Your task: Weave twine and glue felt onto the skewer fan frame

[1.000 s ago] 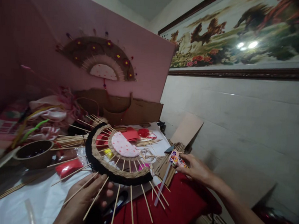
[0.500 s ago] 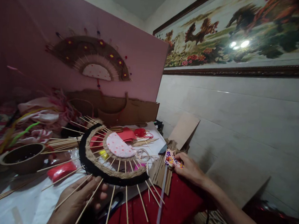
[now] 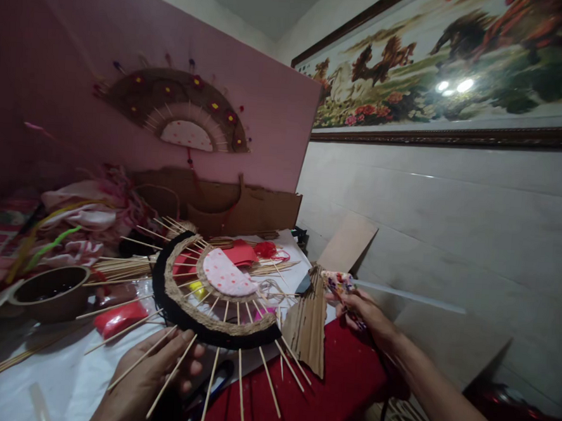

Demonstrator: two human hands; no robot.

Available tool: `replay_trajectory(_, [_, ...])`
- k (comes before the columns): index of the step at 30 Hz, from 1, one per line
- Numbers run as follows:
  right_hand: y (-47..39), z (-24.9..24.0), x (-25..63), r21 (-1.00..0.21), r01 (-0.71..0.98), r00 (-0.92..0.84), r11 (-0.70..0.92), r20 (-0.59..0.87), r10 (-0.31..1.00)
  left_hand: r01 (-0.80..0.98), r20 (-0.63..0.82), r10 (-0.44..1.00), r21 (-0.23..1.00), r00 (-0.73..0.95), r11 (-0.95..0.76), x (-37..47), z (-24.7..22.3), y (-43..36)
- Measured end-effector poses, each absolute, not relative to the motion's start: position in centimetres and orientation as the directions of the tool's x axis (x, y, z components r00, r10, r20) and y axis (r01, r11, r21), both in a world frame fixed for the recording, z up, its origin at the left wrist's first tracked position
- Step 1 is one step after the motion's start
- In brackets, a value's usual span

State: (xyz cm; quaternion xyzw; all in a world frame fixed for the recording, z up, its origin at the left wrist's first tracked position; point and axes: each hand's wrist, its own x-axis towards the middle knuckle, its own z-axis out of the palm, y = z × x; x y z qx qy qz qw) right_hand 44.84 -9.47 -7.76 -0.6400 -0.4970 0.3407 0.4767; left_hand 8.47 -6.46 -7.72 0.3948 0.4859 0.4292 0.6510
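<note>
My left hand (image 3: 154, 371) grips the lower left of a half-round fan frame (image 3: 220, 338), its fingers around thin sticks near the black outer band. The frame has radiating sticks, a braided tan band and a white centre piece with pink dots (image 3: 227, 272). Off to the right, my right hand (image 3: 363, 311) is closed on a flower-patterned glue gun (image 3: 337, 282). A long translucent glue stick (image 3: 411, 296) extends from the gun toward the right. The gun lies partly behind my fingers, beside strips of corrugated cardboard (image 3: 309, 323).
A brown bowl (image 3: 50, 291) and a red packet (image 3: 119, 318) are at left, near loose sticks (image 3: 125, 266) and pink fabric (image 3: 81, 208). A finished fan (image 3: 173, 105) hangs on the pink board behind. Red cloth (image 3: 317, 400) covers the near right.
My right hand has turned the glue gun, so the glue stick swings from hanging down to pointing right. My left hand keeps its hold on the fan frame.
</note>
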Motion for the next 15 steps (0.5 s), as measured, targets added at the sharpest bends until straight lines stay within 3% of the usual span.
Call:
replay_trajectory(5, [-10.5, -6.4, 43.8, -1.0, 0.012, 0.361, 0.009, 0.013, 0.932, -0.188, -0.292, 0.94, 0.928, 0.174, 0.323, 8.6, -7.6, -6.5])
replay_trajectory(9, [-11.6, -4.8, 41.9, -0.985, -0.163, 0.293, 0.054, 0.004, 0.956, -0.238, -0.287, 0.947, 0.919, 0.147, 0.315, 8.7, -7.8, -6.4])
replay_trajectory(15, [-13.2, -3.2, 37.2, -0.954, -0.255, 0.04, -0.16, -0.176, 0.984, -0.279, -0.255, 0.955, 0.916, 0.148, 0.288, 8.8, -7.7, -6.4])
